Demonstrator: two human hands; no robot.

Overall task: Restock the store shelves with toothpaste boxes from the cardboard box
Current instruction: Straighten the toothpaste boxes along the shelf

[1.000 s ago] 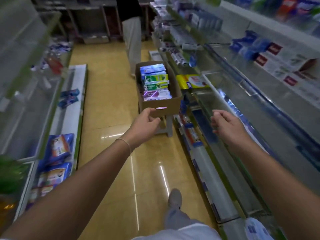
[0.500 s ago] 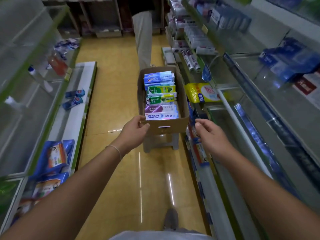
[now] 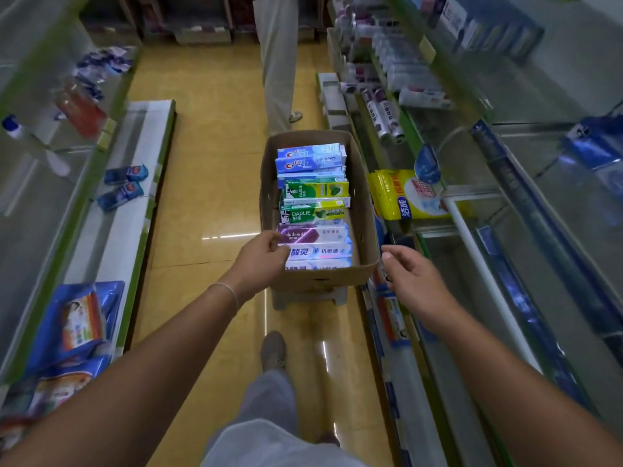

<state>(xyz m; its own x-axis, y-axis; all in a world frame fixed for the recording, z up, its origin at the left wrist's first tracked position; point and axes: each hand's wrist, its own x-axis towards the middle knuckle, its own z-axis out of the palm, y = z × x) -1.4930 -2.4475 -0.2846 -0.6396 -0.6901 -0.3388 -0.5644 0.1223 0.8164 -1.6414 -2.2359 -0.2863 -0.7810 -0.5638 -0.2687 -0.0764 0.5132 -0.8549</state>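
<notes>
An open cardboard box stands on a small white stool in the aisle. Rows of toothpaste boxes fill it: blue ones at the far end, green ones in the middle, purple and white ones nearest me. My left hand reaches over the box's near left corner, its loosely curled fingers at the end of the purple toothpaste box, holding nothing that I can see. My right hand hovers just outside the box's near right corner, fingers relaxed and empty.
Glass shelves run along the right, with a yellow packet and tubes farther back. Left shelves carry blue packets. A person in pale trousers stands beyond the box. My own leg and shoe are on the yellow floor.
I have walked closer to the cardboard box. Both hands have moved forward, the left one from the box's front edge to over its near left corner.
</notes>
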